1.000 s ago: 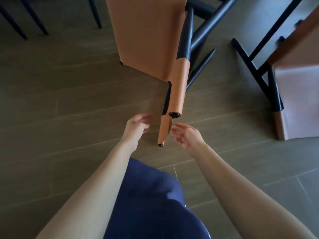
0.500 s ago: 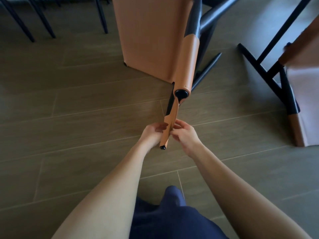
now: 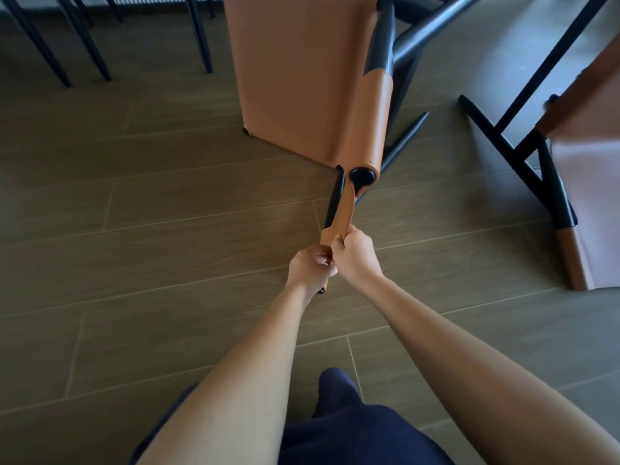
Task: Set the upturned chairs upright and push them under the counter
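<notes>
Tan leather is filling the middle of the view: the upturned chair (image 3: 302, 78) is lying tipped on the wood-plank floor (image 3: 134, 229), its broad tan panel stretching away to the far edge and its black legs (image 3: 432, 25) sticking out towards the far right. One corner of the panel is touching the floor on the left. On its near right corner a round black end cap (image 3: 362, 176) is facing the camera.

From just under that cap a slim tan-wrapped bar (image 3: 342, 213) is running near-wards and slightly left, long axis pointing straight at the person, and that's where the action is. Both hands are on it! The left hand (image 3: 310, 268) is curling round the bar at the near end, with the black tip (image 3: 321, 290) peeking out below its wrist. The right hand (image 3: 355, 255) is gripping just beyond it, fingers wrapped tight, knuckles touching the left hand's. Both arms are reaching out straight from the near edge, above dark blue clothing (image 3: 352, 431).

Over on the right a second chair (image 3: 597, 213) is lying tipped as well, well apart from the first. At the far left, thin black legs (image 3: 94, 45) are standing on the floor
</notes>
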A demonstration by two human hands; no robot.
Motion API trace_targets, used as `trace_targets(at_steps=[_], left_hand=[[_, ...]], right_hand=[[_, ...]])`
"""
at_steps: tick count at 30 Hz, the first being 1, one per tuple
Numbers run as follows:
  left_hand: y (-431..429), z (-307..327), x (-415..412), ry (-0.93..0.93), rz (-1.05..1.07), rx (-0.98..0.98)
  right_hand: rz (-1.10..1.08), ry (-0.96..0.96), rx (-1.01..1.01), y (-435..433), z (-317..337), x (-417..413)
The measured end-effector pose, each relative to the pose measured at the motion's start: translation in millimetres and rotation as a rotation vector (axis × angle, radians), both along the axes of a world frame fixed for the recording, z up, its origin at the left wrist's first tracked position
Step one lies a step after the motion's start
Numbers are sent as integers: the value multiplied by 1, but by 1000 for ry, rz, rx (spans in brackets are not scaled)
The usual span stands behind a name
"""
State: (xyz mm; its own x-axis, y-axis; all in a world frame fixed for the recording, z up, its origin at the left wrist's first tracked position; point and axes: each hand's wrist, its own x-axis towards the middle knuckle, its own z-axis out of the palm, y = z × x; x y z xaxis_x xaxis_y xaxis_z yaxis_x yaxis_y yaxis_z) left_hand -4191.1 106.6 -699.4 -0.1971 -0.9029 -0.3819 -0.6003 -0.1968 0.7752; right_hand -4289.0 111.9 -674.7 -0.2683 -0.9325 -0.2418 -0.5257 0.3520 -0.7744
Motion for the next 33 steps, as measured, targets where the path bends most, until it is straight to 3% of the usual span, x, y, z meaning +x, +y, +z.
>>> trace_targets(at_steps=[5, 12, 23, 33], left_hand=[[-5, 11, 2, -71, 17, -179], [8, 41, 15, -24, 31, -176], [-9, 212, 22, -14, -46, -82], [-40, 369, -4, 44, 117, -38]], right_hand=[[21, 2, 17, -6, 21, 1], [52, -1, 101, 6, 60, 1], [71, -15, 219, -13, 234, -4], [-11, -141, 349, -64, 394, -36]])
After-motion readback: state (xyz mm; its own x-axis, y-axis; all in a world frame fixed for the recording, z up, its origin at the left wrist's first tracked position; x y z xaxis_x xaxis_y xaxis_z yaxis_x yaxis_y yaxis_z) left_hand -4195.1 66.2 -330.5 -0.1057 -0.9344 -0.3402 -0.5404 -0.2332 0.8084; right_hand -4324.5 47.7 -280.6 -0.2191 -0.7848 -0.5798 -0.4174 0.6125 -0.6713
